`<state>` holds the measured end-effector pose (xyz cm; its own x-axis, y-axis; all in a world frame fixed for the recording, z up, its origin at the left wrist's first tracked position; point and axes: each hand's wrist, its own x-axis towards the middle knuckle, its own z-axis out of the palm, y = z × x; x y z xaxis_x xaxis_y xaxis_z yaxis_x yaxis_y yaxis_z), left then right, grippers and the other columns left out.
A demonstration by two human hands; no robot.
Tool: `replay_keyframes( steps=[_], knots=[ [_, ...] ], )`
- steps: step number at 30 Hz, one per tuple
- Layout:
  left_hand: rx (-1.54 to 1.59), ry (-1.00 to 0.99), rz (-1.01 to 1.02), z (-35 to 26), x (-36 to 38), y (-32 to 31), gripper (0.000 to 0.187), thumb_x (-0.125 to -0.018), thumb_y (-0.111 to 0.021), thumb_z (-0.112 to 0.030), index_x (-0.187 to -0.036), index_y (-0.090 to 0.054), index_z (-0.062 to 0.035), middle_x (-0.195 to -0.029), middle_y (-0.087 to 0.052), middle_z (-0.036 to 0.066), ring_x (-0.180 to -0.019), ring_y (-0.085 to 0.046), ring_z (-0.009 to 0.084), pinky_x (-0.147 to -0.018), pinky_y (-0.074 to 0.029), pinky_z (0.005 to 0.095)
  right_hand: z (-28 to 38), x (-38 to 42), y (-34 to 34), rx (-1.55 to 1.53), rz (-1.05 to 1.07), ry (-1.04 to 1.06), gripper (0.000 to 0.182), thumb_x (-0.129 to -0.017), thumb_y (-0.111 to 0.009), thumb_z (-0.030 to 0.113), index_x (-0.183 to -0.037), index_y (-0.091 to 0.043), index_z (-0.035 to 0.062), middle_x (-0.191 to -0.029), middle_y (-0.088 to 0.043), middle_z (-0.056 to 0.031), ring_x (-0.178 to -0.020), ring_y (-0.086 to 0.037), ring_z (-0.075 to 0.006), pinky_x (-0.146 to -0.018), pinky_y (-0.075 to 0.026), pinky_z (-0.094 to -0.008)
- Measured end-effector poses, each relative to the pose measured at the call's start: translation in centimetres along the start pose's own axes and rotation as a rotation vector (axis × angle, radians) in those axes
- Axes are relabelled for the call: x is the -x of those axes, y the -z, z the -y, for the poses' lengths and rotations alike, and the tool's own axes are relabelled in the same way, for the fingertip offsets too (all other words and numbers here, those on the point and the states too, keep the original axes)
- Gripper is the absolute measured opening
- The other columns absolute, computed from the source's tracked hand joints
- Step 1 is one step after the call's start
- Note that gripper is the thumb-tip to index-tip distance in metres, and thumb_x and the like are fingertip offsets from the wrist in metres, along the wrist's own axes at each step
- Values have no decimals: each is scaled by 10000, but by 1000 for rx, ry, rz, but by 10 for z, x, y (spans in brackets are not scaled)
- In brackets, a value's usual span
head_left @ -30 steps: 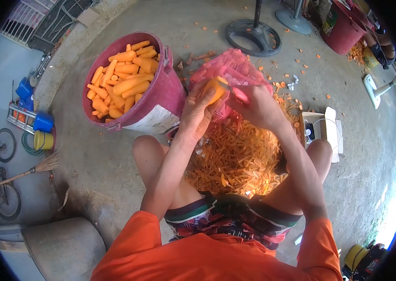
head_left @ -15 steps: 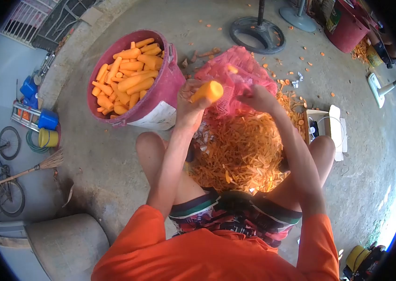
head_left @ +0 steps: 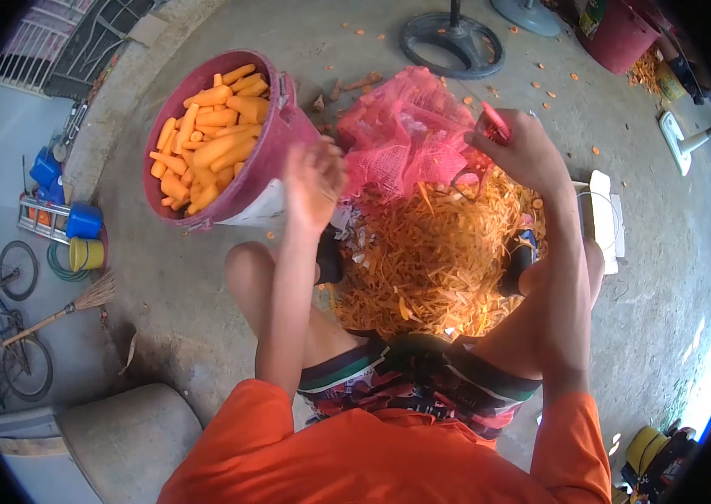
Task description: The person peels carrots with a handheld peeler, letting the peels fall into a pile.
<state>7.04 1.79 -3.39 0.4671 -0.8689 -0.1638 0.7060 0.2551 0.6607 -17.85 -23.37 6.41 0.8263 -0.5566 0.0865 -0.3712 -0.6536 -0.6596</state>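
My left hand (head_left: 315, 186) is raised beside the tilted red tub (head_left: 295, 139), its fingers slightly curled and apart, with nothing in it. Peeled carrots (head_left: 219, 147) fill the tub. On the right, my right hand (head_left: 523, 147) is closed around a red-handled tool (head_left: 496, 122), whose far end is hidden or blurred. Between the hands lies a pink mesh bag (head_left: 410, 139) with orange shapes showing through it. A large heap of orange peelings (head_left: 431, 260) covers the floor between my legs.
A round black stand base (head_left: 452, 46) stands beyond the bag. At the right are an open white box (head_left: 599, 220) and a white-footed stand (head_left: 674, 144). Another red tub (head_left: 618, 42) is at the upper right, near part of another person. Carrot slices dot the floor.
The peeled carrot has left my left hand, which has opened and moved left towards the tub. My right hand has moved right and up from the mesh bag, with the red-handled tool now visible.
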Motion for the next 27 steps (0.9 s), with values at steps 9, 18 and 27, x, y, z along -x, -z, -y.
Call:
replay_keyframes(
  steps=[9,18,27],
  knots=[
    [-2205,127,-96,184,-119,129,335,-913,-599,-229,-1183,-701,-60,-1170,-696,185,-998,-694,292,-799,-557,443,-12,12,34,122,35,-103,265,-873,-737,232,-927,-679,-21,-757,-655,-240,-763,-640,-447,-682,-500,-475],
    [-2087,-284,-81,212,-262,240,416,-937,-551,-369,-1193,-681,-69,-1235,-663,225,-1126,-651,383,-947,-516,535,-31,7,30,142,137,-147,243,-835,-758,189,-998,-712,15,-827,-669,-227,-779,-635,-427,-712,-502,-468],
    [-2187,187,-390,117,-289,220,401,-922,-653,-286,-1210,-666,-7,-1180,-669,288,-1110,-655,444,-937,-542,509,-49,-9,28,99,74,-257,189,-813,-763,115,-882,-638,-9,-754,-632,-210,-717,-607,-423,-657,-470,-444]
  ],
)
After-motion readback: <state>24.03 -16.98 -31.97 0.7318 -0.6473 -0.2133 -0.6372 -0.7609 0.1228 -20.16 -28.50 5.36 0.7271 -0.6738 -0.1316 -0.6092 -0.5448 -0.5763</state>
